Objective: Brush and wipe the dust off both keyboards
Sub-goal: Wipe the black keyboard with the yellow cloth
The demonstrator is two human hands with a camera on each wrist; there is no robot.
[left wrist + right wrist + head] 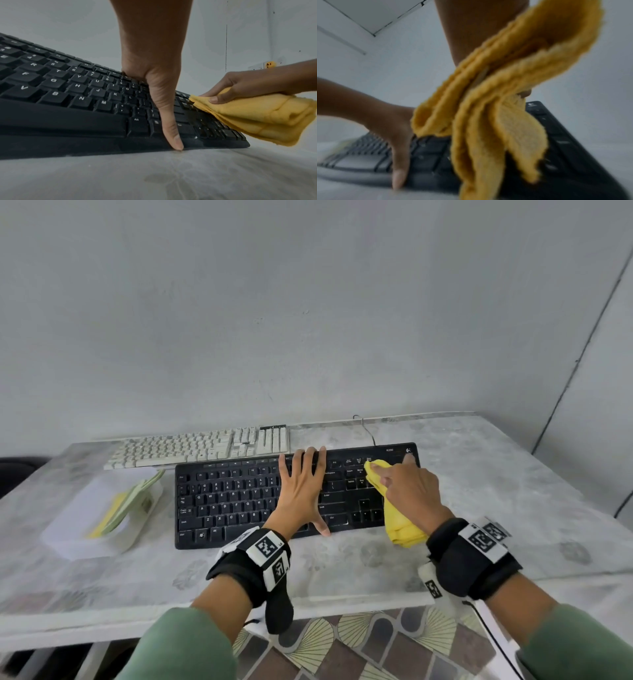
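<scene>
A black keyboard [239, 501] [68, 97] [556, 142] lies in the middle of the table. My left hand [303, 484] [154, 75] [390, 128] lies flat on its centre keys with straight fingers, the thumb down at the front edge. Over the right key block, my right hand [407, 487] [248, 83] grips a folded yellow cloth [394, 511] [257, 116] [496, 108] and presses its tip onto the keys. The cloth's loose end hangs toward my wrist. A white keyboard [202, 446] lies behind, at the back left.
A white tray [68, 529] left of the black keyboard holds a green brush [137, 498] and something yellow. The black keyboard's cable [366, 429] runs to the back edge. A grey wall stands close behind the table [479, 474].
</scene>
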